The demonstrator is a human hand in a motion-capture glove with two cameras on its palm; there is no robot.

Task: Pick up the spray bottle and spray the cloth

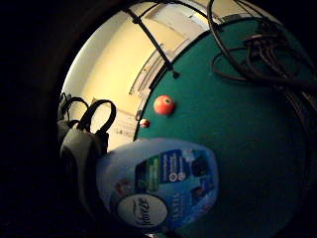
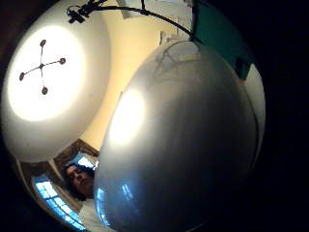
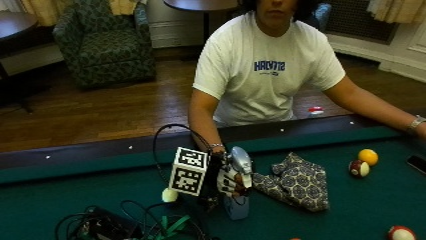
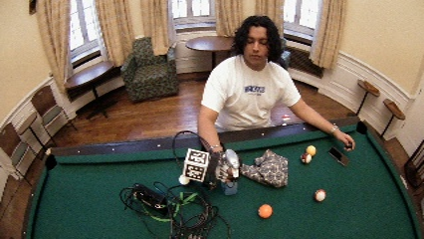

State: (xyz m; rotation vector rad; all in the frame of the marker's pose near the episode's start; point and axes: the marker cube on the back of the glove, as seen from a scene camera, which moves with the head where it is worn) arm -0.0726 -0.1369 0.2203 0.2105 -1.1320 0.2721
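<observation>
In the outside view a pale blue spray bottle [image 3: 237, 206] with a grey trigger head stands upright on the green felt [image 3: 80, 200]. I cannot tell whether its base touches the felt. My gloved right hand [image 3: 227, 182] grips its neck, fingers curled round just under the head. The patterned dark cloth [image 3: 296, 181] lies crumpled on the felt just beside the bottle, on the side away from the cables. The bottle's blue label [image 1: 161, 188] shows close in the little finger side palm view. Its grey body [image 2: 183, 145] fills the thumb side palm view.
A tangle of black cables [image 3: 120, 226] lies on the felt near the front. A pale ball [image 3: 170, 195] sits beside my hand, and an orange ball [image 4: 265, 211] nearer the front. Two balls [image 3: 363, 163] and a phone [image 3: 417, 163] lie beyond the cloth by the person's bare hand [image 4: 345, 144].
</observation>
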